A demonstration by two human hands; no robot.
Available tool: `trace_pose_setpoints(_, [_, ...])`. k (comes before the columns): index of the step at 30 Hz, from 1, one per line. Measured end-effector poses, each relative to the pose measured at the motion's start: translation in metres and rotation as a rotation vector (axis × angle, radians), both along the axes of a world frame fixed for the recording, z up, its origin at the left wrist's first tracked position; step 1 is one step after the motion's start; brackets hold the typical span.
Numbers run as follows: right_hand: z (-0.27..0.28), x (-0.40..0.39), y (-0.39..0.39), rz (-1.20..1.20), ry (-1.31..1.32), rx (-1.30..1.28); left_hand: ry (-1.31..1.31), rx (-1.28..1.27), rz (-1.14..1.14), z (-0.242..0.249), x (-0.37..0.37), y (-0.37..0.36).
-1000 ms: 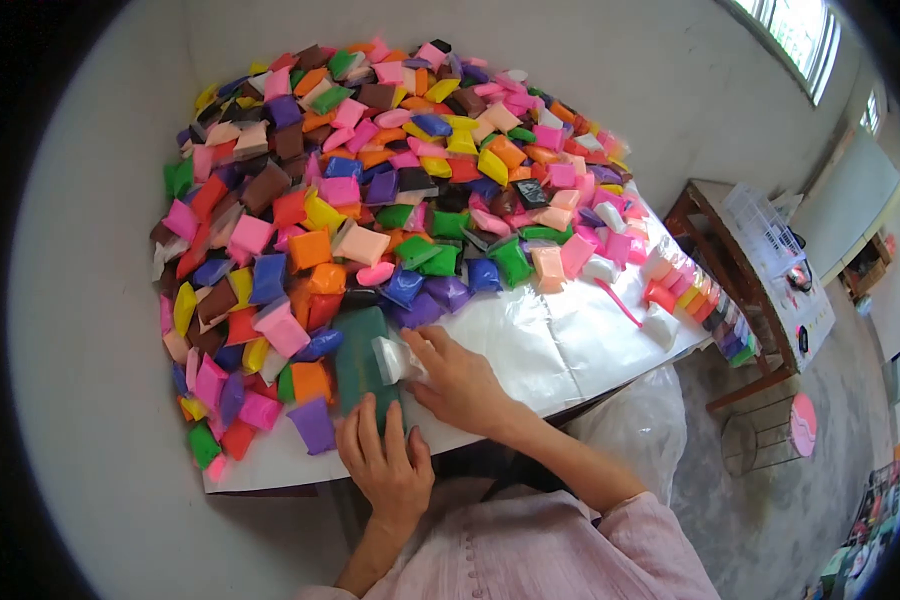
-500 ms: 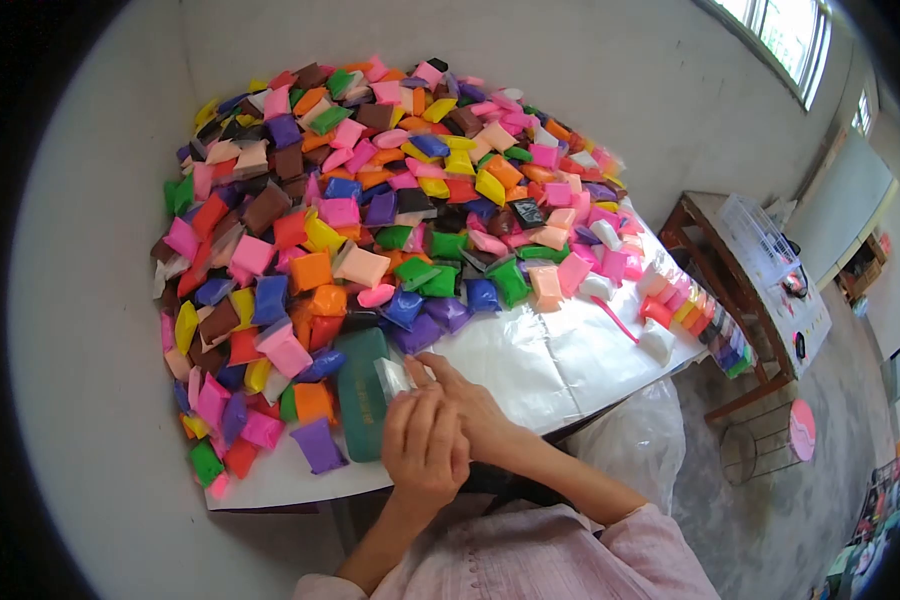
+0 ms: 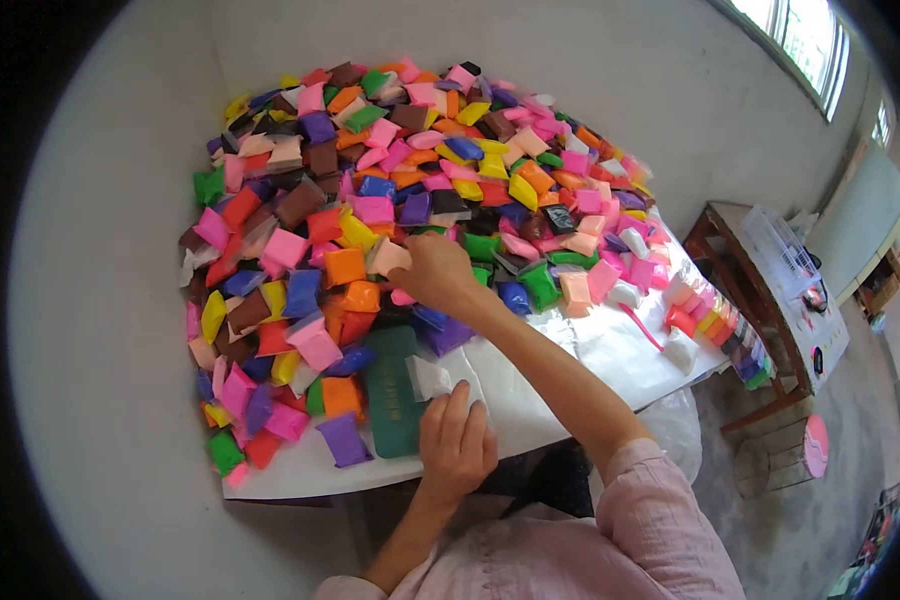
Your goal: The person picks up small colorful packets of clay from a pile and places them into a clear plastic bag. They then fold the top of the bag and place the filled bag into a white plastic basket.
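My left hand is closed at the table's front edge, its fingertips on a small clear packet with white contents. Under that packet lies a dark green case with faint gold lettering. My right hand reaches across into a big heap of coloured soft packets. Its thumb and fingers close on the right edge of a peach packet, which still rests in the heap; some of the fingers are hidden. A purple packet lies left of the case.
White sheeting covers the table. At its right end stand rows of coloured packets and a pink stick. A clear plastic bag hangs below the edge. Farther right are a wooden table and a pink-topped wire stool.
My right hand has left my left hand and moved up and away to the peach packet. My left hand keeps the clear packet over the case. The view has shifted slightly.
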State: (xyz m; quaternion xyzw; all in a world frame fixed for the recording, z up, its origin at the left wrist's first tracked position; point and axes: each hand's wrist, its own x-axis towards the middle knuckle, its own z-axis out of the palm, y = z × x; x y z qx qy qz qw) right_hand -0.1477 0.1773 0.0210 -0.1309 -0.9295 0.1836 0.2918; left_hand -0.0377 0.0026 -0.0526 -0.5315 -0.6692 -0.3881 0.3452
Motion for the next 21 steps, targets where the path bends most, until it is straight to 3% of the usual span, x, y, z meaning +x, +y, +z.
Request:
trace_pose_setpoints(5, [0.016,0.076,0.002,0.062,0.220,-0.576,0.037,0.047,0.006,0.000,0.001,-0.004])
trace_pose_setpoints(8, [-0.011,0.149,-0.001,-0.073,0.214,-0.802,0.033,0.026,0.036,0.005,0.009,-0.004])
trace_pose_setpoints(10, [-0.038,0.185,-0.015,-0.229,0.241,-0.710,-0.047,-0.064,0.101,0.009,0.023,0.002])
trace_pose_setpoints(13, [-0.058,0.211,-0.045,-0.386,0.064,-0.533,-0.144,-0.220,0.103,0.001,0.035,0.016])
trace_pose_setpoints(17, [-0.057,0.234,-0.054,-0.331,0.139,-0.337,-0.139,-0.230,0.077,-0.013,0.035,0.023])
trace_pose_setpoints(21, [-0.053,0.250,-0.054,-0.275,0.062,-0.327,-0.111,-0.191,0.119,-0.009,0.034,0.025])
